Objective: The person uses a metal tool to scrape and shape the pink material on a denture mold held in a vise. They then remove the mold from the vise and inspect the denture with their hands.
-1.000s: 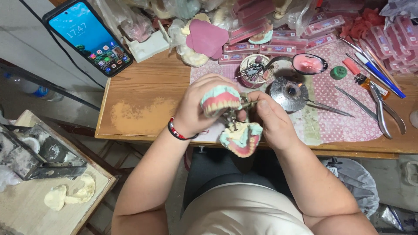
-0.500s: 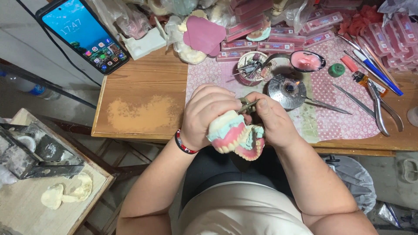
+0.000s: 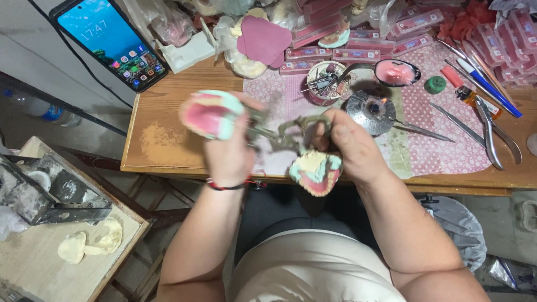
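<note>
Pink-and-mint dental casts: upper cast point(image 3: 210, 113), lower cast point(image 3: 315, 172). Brown wooden worktop point(image 3: 168, 140), pink white-dotted cloth point(image 3: 442, 140), green cap point(image 3: 434, 84), blue pen point(image 3: 492, 89), red-and-black wristband point(image 3: 226, 185).

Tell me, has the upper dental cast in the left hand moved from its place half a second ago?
Yes. The left hand has swung the upper dental cast open, up and left, away from the lower cast, toward the phone.

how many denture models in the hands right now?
2. One pink-and-green denture model is in the left hand, raised over the wooden table. The other denture model is under the right hand, at the table's near edge. Clutter behind may hide more.
</note>
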